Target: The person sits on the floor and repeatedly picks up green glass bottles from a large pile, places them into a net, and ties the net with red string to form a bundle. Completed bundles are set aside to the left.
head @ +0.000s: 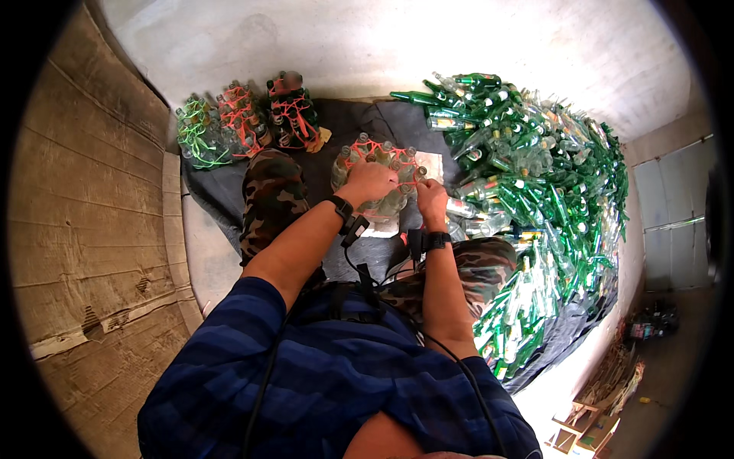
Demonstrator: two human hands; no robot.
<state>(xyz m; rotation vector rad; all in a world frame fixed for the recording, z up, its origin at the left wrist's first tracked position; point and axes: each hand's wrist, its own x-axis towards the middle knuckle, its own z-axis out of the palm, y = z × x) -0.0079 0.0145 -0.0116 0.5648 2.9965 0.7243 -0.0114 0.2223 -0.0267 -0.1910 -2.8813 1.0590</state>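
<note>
A cluster of clear glass bottles (390,205) stands upright between my knees, with red plastic strapping (378,146) laced around and between the necks. My left hand (371,182) reaches over the near bottles, its fingers closed on the strapping among the necks. On the cluster's right side, my right hand (431,198) pinches the strapping beside a bottle neck; the fingertips are partly hidden. A pale flat sheet (430,165) shows from under the bottles.
Green and clear glass bottles (539,166) lie heaped on the right, close to my right hand. Strapped bottle bundles (243,117) stand at the back left on the dark ground sheet (338,120). Cardboard (97,201) lines the left side; a pale wall (344,46) rises behind.
</note>
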